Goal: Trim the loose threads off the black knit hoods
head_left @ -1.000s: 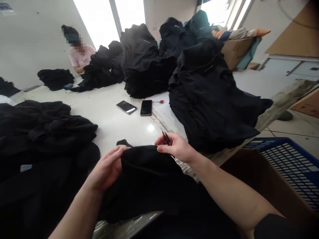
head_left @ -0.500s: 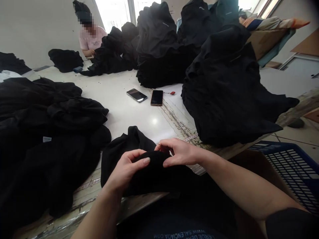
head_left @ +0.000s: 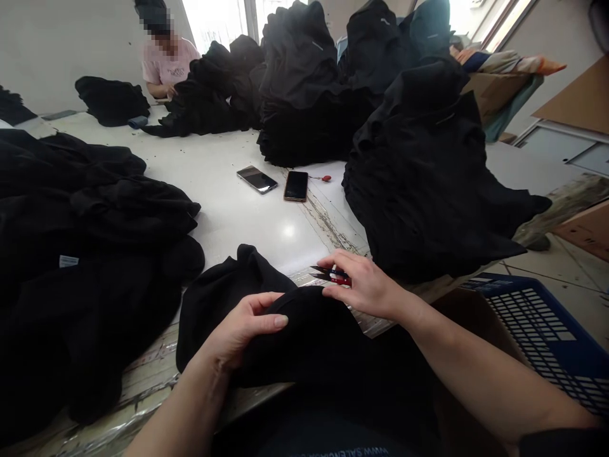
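Observation:
A black garment (head_left: 304, 336) lies over the front edge of the table. My left hand (head_left: 252, 320) pinches a fold of it, thumb on top and fingers behind the cloth. In my right hand (head_left: 364, 285) is a pair of thread snips (head_left: 333, 275) with dark blades and a red part on the handle. The blades point left, slightly apart, just above the garment's upper edge. The lower fingertips of my right hand are at the cloth; whether they press on it I cannot tell.
A heap of black garments (head_left: 95, 266) lies at left, and tall black stacks (head_left: 419, 171) stand at right and behind. Two phones (head_left: 257, 179) lie mid-table. A blue plastic crate (head_left: 537, 330) is on the right below the table. Across the table sits a person (head_left: 170, 63).
My right hand has lifted off the cloth and moved slightly right, bringing the snips into view. My left hand keeps its pinch. The view has shifted a little.

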`<state>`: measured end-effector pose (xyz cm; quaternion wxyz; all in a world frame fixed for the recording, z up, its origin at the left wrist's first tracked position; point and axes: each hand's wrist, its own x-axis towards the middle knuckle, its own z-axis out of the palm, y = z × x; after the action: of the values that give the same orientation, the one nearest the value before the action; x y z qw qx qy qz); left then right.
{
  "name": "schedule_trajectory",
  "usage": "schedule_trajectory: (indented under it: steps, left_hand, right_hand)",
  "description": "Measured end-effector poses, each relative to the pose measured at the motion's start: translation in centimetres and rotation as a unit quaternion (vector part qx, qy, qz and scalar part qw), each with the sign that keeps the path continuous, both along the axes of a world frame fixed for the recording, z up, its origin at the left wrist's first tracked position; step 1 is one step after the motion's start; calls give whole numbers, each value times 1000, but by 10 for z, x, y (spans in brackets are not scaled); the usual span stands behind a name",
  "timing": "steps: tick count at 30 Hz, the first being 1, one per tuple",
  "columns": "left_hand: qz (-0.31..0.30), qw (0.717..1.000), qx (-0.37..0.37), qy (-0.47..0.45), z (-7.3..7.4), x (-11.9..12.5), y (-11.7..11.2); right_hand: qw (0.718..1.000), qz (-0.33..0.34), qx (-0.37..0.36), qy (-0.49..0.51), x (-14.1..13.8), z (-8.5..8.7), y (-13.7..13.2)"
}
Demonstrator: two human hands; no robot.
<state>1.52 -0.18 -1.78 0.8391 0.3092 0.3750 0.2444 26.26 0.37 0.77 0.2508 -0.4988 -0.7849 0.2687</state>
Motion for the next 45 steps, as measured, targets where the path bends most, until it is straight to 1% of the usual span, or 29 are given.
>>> schedule_trajectory:
  steps: [4,8,11,14,17,20,26,31,45]
  left_hand:
    - [-1,1000,-7,-27,-1,0,0]
    - [-5,998,-14,-59,0,0,0]
    - [-12,996,-22,-87,1,1,-1]
    - [-20,994,-24,-109,0,3,-2]
    - [-19,992,-27,-123,-2,4,-2]
    - [-18,989,-28,-141,-2,5,-2]
    - [-25,984,-40,-173,-2,5,-2]
    - [-29,983,-42,-179,-3,5,-2]
    - [-37,982,-44,-179,-3,5,-3]
  right_hand:
    - [997,28,61,44,2,7,-5]
    - [992,56,95,58,-4,10,-10]
    - [987,81,130,37,-13,11,-14]
    - [980,98,175,-7,-23,10,-16]
    - [972,96,209,-40,-31,8,-15]
    - [967,85,237,-34,-36,6,-13]
    - [963,69,257,-27,-37,3,-14]
    - [956,77,282,-34,-37,4,-13]
    - [945,96,308,-54,-34,3,-11]
